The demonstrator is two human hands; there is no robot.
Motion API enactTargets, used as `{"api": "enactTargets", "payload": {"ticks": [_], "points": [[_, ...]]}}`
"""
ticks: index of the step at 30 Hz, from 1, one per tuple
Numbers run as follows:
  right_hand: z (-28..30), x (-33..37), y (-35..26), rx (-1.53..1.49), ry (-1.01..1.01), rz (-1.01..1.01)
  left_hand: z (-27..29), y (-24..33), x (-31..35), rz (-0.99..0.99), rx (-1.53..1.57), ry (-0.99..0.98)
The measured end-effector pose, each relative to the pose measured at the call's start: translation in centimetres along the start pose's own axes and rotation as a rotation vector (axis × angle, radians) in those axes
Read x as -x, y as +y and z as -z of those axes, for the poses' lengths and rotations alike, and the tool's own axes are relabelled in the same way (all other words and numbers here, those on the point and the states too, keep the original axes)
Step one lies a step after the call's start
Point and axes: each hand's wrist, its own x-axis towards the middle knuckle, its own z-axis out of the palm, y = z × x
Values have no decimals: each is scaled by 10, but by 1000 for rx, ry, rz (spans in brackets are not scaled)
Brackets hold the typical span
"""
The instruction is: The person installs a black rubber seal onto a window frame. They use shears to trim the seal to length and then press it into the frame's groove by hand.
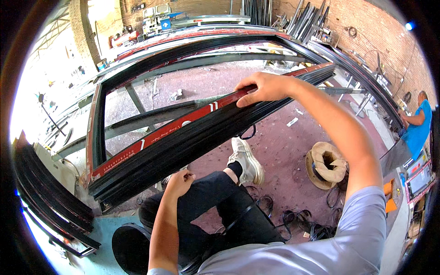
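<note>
Head view, right hand: the right hand (265, 87) sits at about 12 o'clock, fingers curled down over the upper edge of the black frame profile (192, 137), grasping it
Head view, left hand: the left hand (179, 182) lies at about 7 o'clock, just under the lower end of the profile; fingers bent inward, whether they grip anything cannot be told
Head view, profile: long black bar with a red protective strip (160, 133) along its top, running from 8 o'clock up to 1 o'clock, resting on a larger dark window frame (98, 119)
Head view, surroundings: white sneaker (247, 160) near the centre, cardboard spool (326, 165) at 3 o'clock, black rubber cord (298, 220) on the floor at 5 o'clock, another person in blue (418, 126) at the far right
</note>
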Motion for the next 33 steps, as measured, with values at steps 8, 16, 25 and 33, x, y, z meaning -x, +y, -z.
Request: {"api": "enactTargets", "payload": {"ticks": [8,16,25,33], "points": [[2,7,14,104,38,18,-4,-5,-12,21,15,-20],[7,8,25,41,19,13,-17,8,-24,23,-2,-47],[11,9,42,56,32,24,-24,22,-34,57,2,-99],[-18,-5,-15,12,101,137,-28,5,-44,112,40,-122]]}}
